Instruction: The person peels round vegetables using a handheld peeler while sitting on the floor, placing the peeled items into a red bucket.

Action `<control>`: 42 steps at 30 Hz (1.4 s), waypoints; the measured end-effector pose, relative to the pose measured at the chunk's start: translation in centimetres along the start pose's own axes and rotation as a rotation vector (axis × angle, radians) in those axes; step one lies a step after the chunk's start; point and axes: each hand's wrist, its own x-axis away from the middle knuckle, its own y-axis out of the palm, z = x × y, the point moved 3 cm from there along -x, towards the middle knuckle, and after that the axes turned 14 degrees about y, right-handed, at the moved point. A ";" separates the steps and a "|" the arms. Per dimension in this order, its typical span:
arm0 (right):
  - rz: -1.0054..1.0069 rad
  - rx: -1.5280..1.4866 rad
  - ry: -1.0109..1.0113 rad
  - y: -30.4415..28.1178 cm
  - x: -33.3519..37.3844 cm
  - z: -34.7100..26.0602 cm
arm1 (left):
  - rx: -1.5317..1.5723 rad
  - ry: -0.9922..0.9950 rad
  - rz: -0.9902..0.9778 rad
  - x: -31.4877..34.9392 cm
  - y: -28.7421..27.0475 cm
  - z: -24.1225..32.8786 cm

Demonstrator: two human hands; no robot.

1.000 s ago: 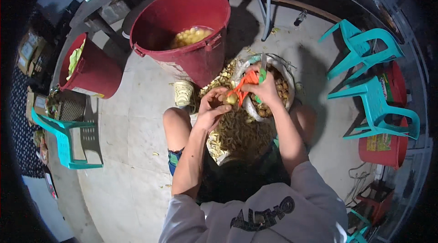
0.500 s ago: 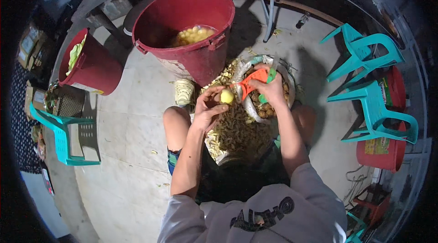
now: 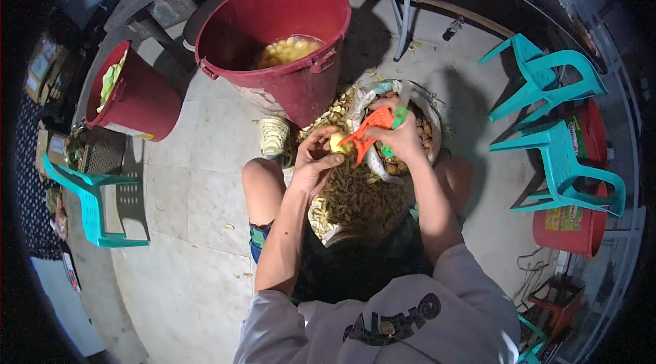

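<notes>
My left hand grips a pale yellow peeled potato between thumb and fingers. In my right hand is an orange peeler, its forked end against the potato's right side. A green-handled tool, which looks like a knife, is held in that same hand; its upper part is blurred. Under my right hand stands an open white sack of unpeeled brown potatoes. A heap of peelings covers the floor between my legs.
Ahead stands a large red tub with peeled potatoes inside. A smaller red bucket leans at the left, near a teal chair. Two more teal chairs and red buckets are at the right.
My right hand has shifted slightly left, bringing the orange peeler from beside the potato onto it. My left hand keeps its hold in nearly the same place.
</notes>
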 end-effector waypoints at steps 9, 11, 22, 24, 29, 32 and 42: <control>-0.090 -0.191 0.240 -0.2 -0.2 0.4 | -0.059 0.011 0.036 0.0 0.2 0.1; 0.024 -0.260 0.349 -0.4 -1.0 1.3 | -0.052 -0.007 0.037 -0.1 -0.1 0.1; 0.069 -0.131 0.265 -1.0 -1.7 3.6 | -0.002 0.003 0.034 -0.3 -0.5 -0.2; -0.040 -0.106 0.126 0.0 -0.4 0.5 | -0.098 0.014 0.037 0.1 -0.2 0.2; -0.016 -0.256 0.351 -0.5 -0.9 1.5 | 0.088 -0.049 0.050 -0.2 -0.7 -0.3; -0.033 -0.125 0.082 0.2 -0.5 0.7 | -0.050 -0.018 0.017 0.1 -0.2 0.0; -0.050 -0.152 0.202 0.3 -0.9 0.9 | -0.109 -0.030 0.027 -0.1 -0.4 -0.2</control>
